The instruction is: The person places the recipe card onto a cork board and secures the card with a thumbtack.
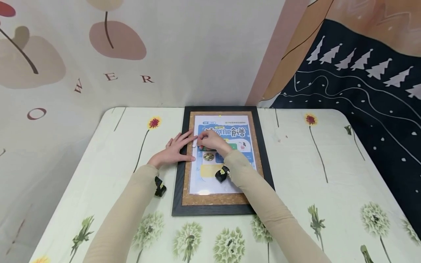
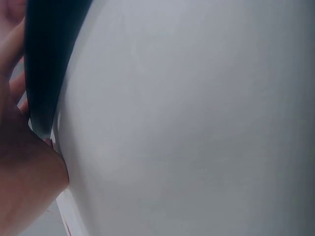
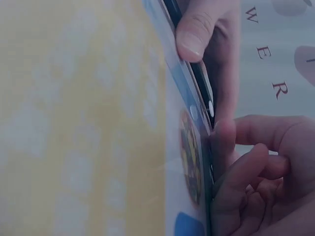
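A black-framed cork board (image 1: 213, 199) lies on the table, bearing a blue-and-white printed sheet (image 1: 197, 182) with a glossy surface. My left hand (image 1: 174, 149) rests spread across the board's left border, its fingers straight. Over the sheet's left edge, my right hand (image 1: 212, 140) bends its fingers down close to the left fingertips. In the right wrist view, the right thumb and fingers (image 3: 256, 172) are curled at the edge; whether something small is between them is hidden. A small white piece, perhaps a push pin (image 3: 211, 108), stands beside them. The left wrist view shows the black frame (image 2: 47, 64) against the left hand (image 2: 29, 177).
A small yellow dot, possibly a pin (image 1: 220, 116), is at the sheet's top edge. The table (image 1: 296, 204) has a flower-patterned cloth. Printed fabric (image 1: 197, 54) rises behind it, with dark tree-patterned cloth (image 1: 355, 84) on the right. Each wrist carries a small black camera (image 1: 160, 187).
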Tool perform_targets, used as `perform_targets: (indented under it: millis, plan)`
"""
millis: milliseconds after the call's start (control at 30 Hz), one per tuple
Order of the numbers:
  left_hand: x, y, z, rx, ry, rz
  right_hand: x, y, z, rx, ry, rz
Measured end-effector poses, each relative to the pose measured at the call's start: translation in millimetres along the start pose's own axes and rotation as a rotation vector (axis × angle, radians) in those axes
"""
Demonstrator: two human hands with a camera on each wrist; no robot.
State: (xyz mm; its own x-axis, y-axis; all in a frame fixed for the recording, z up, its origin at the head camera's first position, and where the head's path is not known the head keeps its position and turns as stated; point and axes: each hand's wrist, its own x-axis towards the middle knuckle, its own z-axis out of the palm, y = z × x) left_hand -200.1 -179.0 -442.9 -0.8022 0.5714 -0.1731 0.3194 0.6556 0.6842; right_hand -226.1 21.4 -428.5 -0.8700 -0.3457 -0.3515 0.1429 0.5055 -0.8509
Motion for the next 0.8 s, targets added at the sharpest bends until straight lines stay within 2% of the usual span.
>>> perform_targets:
  millis: [167, 333, 667, 800]
  plan:
    - [-0.4, 0.3, 0.8, -0.012, -0.002, -0.005, 1.0, 1.2, -0.8, 0.028, -0.020, 0.004]
    - [-0.8, 2.4, -0.4, -0.010, -0.002, -0.010, 2.7, -0.7, 1.5, -0.054, 0.011, -0.012]
    - [-1.2, 0.8, 0.3, -0.010, -0.008, -0.005, 2.2, -8.8, 7.7, -0.212, 0.055, 0.029]
    - [-0.4, 0.1, 0.7, -0.011, 0.000, -0.006, 1.8, -9.8, 8.8, -0.211, 0.069, 0.034]
